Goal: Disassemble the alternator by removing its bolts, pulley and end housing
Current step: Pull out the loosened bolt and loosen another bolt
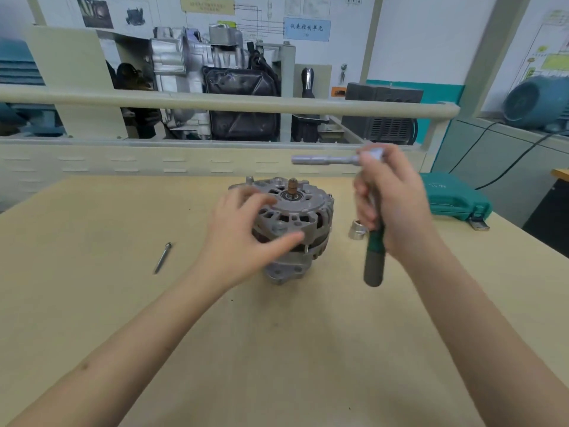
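The grey alternator [303, 208] stands on end in the middle of the table, its copper-tipped shaft [292, 186] pointing up with no pulley on it. My left hand [246, 235] rests on the alternator's left side, fingers spread over the housing and thumb reaching across its front. My right hand [391, 204] grips a ratchet wrench [374, 260] by its green and grey handle, held upright to the right of the alternator. The wrench's extension and socket [323, 159] stick out leftward above the alternator. One long bolt [162, 257] lies loose on the table to the left.
A loose socket [357, 230] sits on the table just right of the alternator. A green tool case [452, 197] lies at the table's right rear. Behind the table stands a beige rail [215, 103] with an engine display beyond it.
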Demonstrator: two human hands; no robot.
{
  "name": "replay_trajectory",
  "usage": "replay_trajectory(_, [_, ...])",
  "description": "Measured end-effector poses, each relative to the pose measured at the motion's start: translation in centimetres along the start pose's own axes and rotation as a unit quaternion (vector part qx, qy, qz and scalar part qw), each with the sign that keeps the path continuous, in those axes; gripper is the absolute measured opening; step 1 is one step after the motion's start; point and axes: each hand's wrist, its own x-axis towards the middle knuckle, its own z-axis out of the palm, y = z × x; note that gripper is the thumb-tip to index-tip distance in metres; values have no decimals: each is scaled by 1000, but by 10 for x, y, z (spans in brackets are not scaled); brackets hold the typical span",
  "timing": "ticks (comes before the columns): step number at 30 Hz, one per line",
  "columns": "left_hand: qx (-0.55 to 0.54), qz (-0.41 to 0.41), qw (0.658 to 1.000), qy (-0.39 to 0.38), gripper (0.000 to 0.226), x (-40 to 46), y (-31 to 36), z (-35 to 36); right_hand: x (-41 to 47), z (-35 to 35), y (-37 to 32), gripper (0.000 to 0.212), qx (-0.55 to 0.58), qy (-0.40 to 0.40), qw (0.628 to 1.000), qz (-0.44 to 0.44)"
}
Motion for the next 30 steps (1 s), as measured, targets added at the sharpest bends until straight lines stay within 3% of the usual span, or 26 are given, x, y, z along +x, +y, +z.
replay_trajectory(2, [67,29,997,-33,66,4,-5,15,8,-16,-2,11,-18,36,999,4])
replay_trajectory(5, [104,89,990,-15,40,9,-9,30,16,-31,0,14,-72,63,995,10])
replay_trajectory(10, [36,129,991,-27,36,15,-31,19,29,-40,5,20,-122,45,991,39])
replay_trajectory(13, [-6,132,989,-65,42,18,-36,8,35,-39,5,20,-158,-7,986,49])
replay_trajectory(21, [-41,194,977,-75,47,12,-48,-10,61,-18,-6,11,-271,-180,945,20])
replay_trajectory(30, [-93,178,975,-91,46,16,-56,-14,83,24,-21,10,-432,-378,815,-79])
